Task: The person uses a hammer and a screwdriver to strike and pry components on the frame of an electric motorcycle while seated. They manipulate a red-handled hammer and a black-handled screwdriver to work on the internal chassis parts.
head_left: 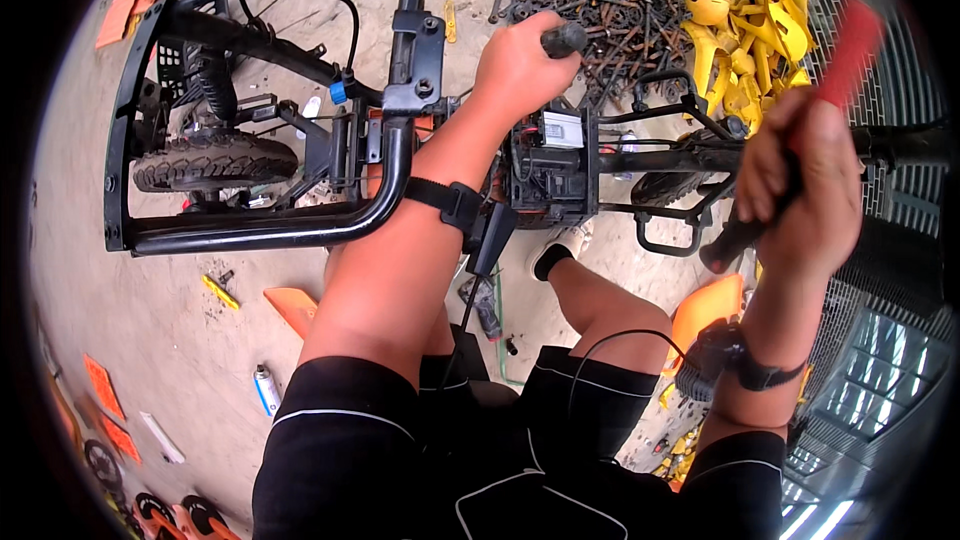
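My left hand (pixel 522 65) is closed round a dark, round-ended handle (pixel 565 38) above the middle of a black vehicle frame (pixel 405 155). What the handle belongs to is hidden by my fist. Raised on the right, my right hand (pixel 810 185) grips a long tool (pixel 850 50) with a black handle and a red far part. Its red end is smeared by motion, so I cannot tell its kind. Below my left hand, an electrical unit (pixel 550 170) with a silver box and cables sits in the frame. A knobby tyre (pixel 215 162) shows at the frame's left end.
Rusty metal parts (pixel 600 15) are heaped beyond the frame, beside yellow plastic pieces (pixel 775 20). A spray can (pixel 266 390), a dark power tool (pixel 482 305) and an orange panel (pixel 705 315) lie on the floor. Metal mesh (pixel 905 270) runs along the right.
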`<state>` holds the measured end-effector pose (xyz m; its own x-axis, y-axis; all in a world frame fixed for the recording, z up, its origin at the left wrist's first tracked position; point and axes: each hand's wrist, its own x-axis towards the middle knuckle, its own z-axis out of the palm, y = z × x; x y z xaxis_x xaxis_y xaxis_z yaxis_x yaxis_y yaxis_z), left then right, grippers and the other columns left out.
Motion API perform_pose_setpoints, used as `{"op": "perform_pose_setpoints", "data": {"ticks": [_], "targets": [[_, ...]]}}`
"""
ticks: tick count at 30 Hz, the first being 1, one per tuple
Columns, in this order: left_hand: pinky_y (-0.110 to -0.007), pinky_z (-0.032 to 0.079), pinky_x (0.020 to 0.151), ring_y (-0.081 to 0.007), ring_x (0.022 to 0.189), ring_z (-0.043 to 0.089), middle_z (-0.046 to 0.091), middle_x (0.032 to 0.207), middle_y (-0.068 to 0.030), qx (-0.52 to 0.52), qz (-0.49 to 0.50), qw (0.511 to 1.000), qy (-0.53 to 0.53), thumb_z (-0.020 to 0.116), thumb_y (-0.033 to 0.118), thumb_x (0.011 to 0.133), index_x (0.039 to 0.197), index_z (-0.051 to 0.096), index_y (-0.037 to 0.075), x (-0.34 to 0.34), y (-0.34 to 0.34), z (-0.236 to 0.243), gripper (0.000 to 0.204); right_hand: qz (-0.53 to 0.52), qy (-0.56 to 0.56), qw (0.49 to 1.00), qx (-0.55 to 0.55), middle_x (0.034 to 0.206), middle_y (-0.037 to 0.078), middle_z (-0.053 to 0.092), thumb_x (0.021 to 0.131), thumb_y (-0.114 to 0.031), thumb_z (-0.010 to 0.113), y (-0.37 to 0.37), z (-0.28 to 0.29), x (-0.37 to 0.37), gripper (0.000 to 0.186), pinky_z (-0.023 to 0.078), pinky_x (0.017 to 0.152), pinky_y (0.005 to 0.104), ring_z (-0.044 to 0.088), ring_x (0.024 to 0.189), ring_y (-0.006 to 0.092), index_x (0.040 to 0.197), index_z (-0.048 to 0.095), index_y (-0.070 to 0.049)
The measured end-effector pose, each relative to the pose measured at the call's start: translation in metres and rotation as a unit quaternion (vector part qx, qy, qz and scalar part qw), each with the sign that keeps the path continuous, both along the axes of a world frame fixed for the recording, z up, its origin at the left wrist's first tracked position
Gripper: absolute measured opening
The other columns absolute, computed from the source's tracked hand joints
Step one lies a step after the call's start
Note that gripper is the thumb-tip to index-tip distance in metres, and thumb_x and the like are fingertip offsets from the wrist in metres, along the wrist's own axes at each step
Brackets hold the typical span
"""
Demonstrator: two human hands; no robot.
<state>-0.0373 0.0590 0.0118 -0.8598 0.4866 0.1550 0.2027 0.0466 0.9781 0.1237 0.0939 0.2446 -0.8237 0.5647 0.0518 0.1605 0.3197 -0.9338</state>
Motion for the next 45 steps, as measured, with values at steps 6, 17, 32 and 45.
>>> {"op": "perform_pose_setpoints", "data": {"ticks": [6,17,32,45], "targets": [[-0.039,0.053,0.07,-0.0336,0.073,0.067,0.069,0.078,-0.0164,0.035,-0.011,0.999,-0.008,0.072,0.022,0.076,0.096,0.069,0.007,-0.003,-0.006,0.002,0.025,-0.024,-0.282,0.959,-0.029,0.058,-0.003,0.045,0.101,-0.031,0.057,0.005,-0.042,0.012,0.028,0.031,0.039,0.0223,0.039,0.044,0.0051,0.095,0.058,-0.004],[-0.041,0.054,0.072,-0.0376,0.082,0.069,0.07,0.085,-0.0191,0.019,-0.004,1.0,-0.017,0.074,0.021,0.075,0.094,0.068,0.01,-0.003,-0.016,0.002,0.023,-0.086,-0.209,0.972,-0.06,0.059,-0.006,0.04,0.104,-0.035,0.053,0.013,-0.044,0.018,0.027,0.029,0.039,0.0205,0.036,0.044,0.005,0.093,0.053,-0.01],[-0.046,0.053,0.069,-0.0418,0.078,0.065,0.068,0.078,-0.0183,0.042,-0.005,0.999,-0.01,0.073,0.019,0.073,0.092,0.067,0.009,-0.005,-0.017,0.009,0.023,-0.079,-0.076,0.987,-0.12,0.059,-0.001,0.037,0.104,-0.035,0.049,0.004,-0.024,0.042,0.032,0.032,0.036,0.023,0.032,0.04,0.0068,0.099,0.05,-0.004],[-0.044,0.054,0.07,-0.0395,0.079,0.068,0.068,0.08,-0.0199,0.046,0.013,0.999,-0.015,0.072,0.02,0.075,0.092,0.067,0.008,-0.005,-0.013,0.009,0.021,-0.137,-0.188,0.96,-0.154,0.056,0.001,0.042,0.105,-0.045,0.048,-0.003,-0.093,0.11,0.044,0.034,0.04,0.0253,0.038,0.043,0.0097,0.084,0.047,-0.006]]}}
